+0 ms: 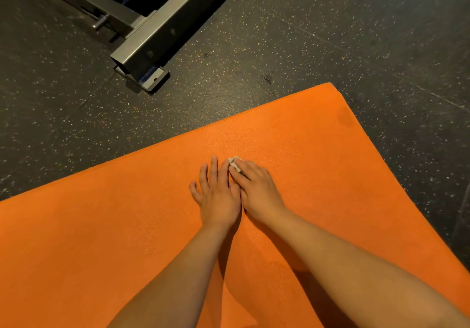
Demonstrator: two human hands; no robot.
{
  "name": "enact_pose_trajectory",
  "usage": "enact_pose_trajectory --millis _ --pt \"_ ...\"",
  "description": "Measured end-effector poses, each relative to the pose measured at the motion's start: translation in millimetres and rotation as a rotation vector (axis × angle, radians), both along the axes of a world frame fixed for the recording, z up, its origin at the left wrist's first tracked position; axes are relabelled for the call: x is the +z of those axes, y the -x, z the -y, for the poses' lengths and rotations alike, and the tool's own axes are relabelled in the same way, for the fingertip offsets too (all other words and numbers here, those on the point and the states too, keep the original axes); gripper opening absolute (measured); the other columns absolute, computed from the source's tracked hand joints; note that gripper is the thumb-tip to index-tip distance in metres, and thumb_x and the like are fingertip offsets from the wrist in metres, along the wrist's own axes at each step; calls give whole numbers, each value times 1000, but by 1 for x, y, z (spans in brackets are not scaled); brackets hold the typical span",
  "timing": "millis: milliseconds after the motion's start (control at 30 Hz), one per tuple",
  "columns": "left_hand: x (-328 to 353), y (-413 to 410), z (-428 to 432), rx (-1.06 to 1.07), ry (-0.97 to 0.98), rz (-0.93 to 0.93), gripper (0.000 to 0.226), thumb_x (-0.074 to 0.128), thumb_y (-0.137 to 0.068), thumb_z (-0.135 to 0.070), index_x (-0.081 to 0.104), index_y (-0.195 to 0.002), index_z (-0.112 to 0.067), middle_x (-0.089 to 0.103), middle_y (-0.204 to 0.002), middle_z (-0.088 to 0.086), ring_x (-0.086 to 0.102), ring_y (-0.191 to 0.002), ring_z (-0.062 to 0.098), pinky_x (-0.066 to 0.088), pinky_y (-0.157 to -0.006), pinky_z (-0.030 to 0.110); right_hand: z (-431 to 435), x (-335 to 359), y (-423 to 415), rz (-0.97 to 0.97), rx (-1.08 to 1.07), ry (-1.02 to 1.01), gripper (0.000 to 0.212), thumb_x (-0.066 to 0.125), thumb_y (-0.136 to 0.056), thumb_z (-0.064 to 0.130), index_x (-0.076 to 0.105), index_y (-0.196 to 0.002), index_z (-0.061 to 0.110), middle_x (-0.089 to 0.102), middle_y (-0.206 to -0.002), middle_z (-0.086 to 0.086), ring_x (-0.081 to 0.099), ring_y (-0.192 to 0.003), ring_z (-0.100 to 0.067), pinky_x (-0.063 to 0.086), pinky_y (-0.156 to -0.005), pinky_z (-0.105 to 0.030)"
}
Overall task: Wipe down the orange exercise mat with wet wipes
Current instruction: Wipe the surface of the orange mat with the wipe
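Note:
The orange exercise mat lies flat on the floor and fills the lower part of the view. My left hand lies flat on the mat with straight, spread fingers. My right hand lies right beside it, touching it, and presses a small white wet wipe onto the mat. Most of the wipe is hidden under my right fingers; only a folded corner shows at the fingertips.
A grey metal frame of gym equipment stands on the dark speckled rubber floor beyond the mat's far edge, at upper left. The mat's far right corner lies near the middle of the view.

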State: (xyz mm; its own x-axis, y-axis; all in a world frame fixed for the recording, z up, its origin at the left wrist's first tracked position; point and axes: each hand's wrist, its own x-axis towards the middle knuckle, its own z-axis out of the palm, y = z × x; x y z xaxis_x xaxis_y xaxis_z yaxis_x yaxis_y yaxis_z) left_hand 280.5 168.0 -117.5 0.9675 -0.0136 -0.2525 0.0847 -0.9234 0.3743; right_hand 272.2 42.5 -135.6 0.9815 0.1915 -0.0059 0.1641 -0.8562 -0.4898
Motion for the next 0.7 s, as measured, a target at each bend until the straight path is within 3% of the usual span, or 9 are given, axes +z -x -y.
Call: enact_pose_trajectory --millis 100,233,333,400,500,600,700 --pt "1 1 -1 -7 3 -8 55 35 -102 -37 22 -156 -39 2 -168 -10 -5 -154 17 0 -118 54 25 1 -5 -28 94 80 55 48 -102 17 38 -156 22 25 -166 2 24 -153 -21 11 -126 -43" --pt "5 -2 1 13 8 -26 56 41 -100 -35 27 -154 -39 6 -168 -9 -2 -153 17 1 -117 53 45 11 -26 -85 -282 103 54 32 -110 24 19 -162 16 5 -170 -1 -3 -157 -18 -9 -124 -36" --pt "8 -9 -1 20 3 -28 55 45 -97 -37 33 -150 -40 12 -166 -9 7 -150 19 11 -114 55 25 17 -35 -111 -367 10 54 34 -108 17 20 -160 11 8 -170 -4 0 -157 -19 -4 -126 -38" --pt "9 -16 -4 28 0 -26 52 42 -100 -39 32 -150 -41 10 -167 -9 11 -148 20 15 -110 54 6 19 -36 -123 -158 -47 56 32 -106 19 23 -161 13 15 -169 -4 7 -156 -18 2 -126 -41" --pt "8 -31 -6 23 -29 -16 53 36 -103 -42 23 -154 -43 2 -168 -10 10 -148 21 15 -109 53 1 16 -40 -134 115 52 59 22 -104 32 29 -159 16 19 -168 -1 11 -156 -17 -1 -126 -42" --pt "7 -49 1 16 -52 -59 56 31 -103 -48 16 -157 -43 -4 -168 -10 1 -151 21 10 -114 58 23 14 -57 -120 -97 124 56 32 -107 24 19 -162 20 9 -170 3 3 -156 -15 -3 -127 -44" --pt "7 -57 9 45 -53 -91 58 29 -103 -51 10 -158 -44 -9 -167 -12 -1 -151 22 6 -114 59 31 16 -72 -179 -384 152 57 30 -108 22 12 -162 15 -2 -170 0 -7 -156 -17 -6 -125 -43"
